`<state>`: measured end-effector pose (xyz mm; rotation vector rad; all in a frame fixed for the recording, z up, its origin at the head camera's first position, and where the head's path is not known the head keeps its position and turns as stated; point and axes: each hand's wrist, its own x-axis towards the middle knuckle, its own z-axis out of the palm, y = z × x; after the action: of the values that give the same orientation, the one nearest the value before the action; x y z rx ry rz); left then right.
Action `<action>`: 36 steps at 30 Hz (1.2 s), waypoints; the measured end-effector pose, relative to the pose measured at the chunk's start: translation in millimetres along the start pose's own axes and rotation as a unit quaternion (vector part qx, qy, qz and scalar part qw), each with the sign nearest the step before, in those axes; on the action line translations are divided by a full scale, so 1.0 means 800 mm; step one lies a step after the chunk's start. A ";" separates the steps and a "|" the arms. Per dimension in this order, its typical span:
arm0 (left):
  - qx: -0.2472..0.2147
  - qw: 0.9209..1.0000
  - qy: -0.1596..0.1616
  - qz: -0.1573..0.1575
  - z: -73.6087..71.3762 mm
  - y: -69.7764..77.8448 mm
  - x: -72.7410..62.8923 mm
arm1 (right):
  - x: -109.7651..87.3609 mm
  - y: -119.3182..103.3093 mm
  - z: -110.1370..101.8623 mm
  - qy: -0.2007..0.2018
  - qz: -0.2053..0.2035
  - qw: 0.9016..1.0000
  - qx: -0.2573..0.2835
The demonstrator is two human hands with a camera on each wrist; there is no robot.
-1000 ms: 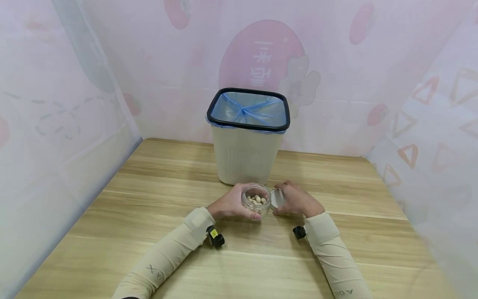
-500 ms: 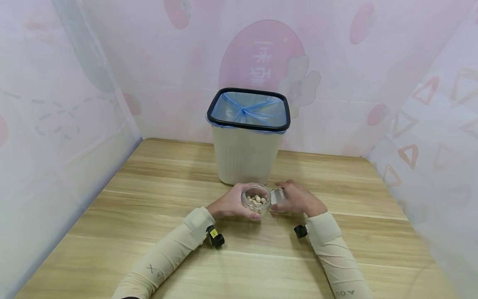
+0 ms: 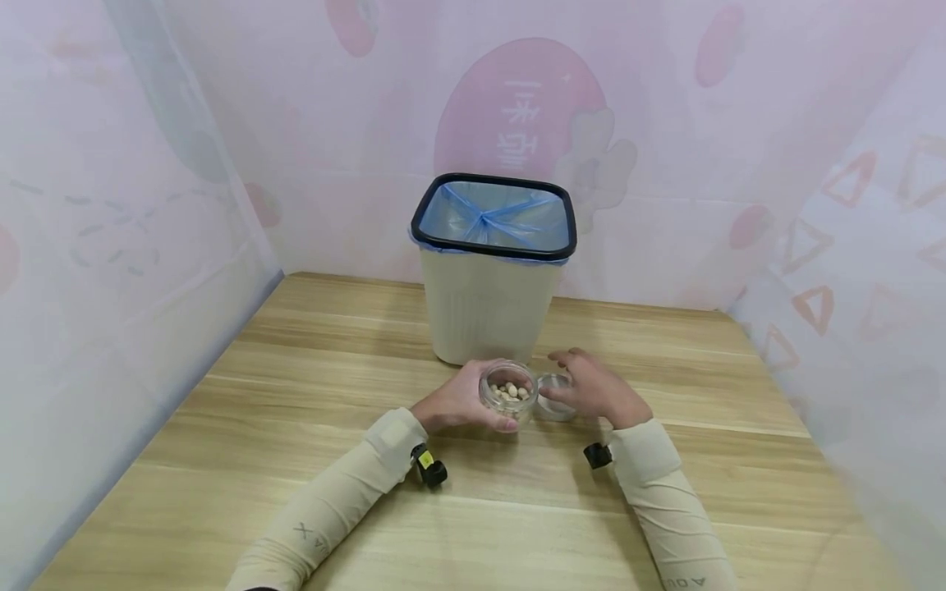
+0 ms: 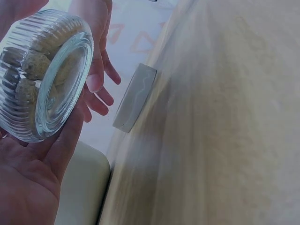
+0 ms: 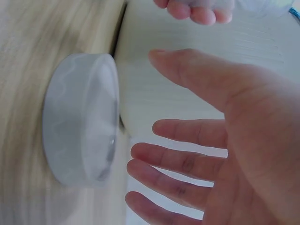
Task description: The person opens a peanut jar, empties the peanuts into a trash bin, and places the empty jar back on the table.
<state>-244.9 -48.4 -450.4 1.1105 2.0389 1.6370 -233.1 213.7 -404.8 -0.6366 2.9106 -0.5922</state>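
My left hand (image 3: pixel 460 400) holds a clear glass jar (image 3: pixel 508 402) from its left side, fingers and thumb around it. Inside the uncovered jar lie pale beige, nut-like pieces (image 3: pixel 513 391). The left wrist view shows the ribbed wall and round base of the glass jar (image 4: pixel 49 75), tilted and off the table. Just right of the jar, a round whitish lid (image 3: pixel 556 410) lies on the table, hollow side up. Above that lid is my right hand (image 3: pixel 597 392). In the right wrist view, its fingers (image 5: pixel 187 164) are spread, apart from the lid (image 5: pixel 75 122), holding nothing.
A cream waste bin (image 3: pixel 484 304) with a black rim and blue liner bag stands right behind the jar. Pale printed curtains (image 3: pixel 347 148) border the wooden table (image 3: pixel 502 533) at the back and both sides.
My right hand has let go of the lid, opened its fingers and lifted slightly away to the right. The lid now lies flat on the table. The left hand and jar have hardly moved.
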 end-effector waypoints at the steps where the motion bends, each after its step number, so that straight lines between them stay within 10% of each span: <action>1: 0.000 1.000 0.002 0.002 0.000 0.000 0.001 | -0.001 -0.001 -0.002 0.001 0.000 1.000 0.001; 36: 0.046 0.997 0.064 -0.006 -0.046 0.031 -0.024 | -0.009 -0.020 -0.067 0.071 -0.003 0.997 0.027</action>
<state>-247.2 -86.3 -420.2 1.0443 2.2182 1.6630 -230.2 222.1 -349.2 -0.6219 3.0114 -0.7451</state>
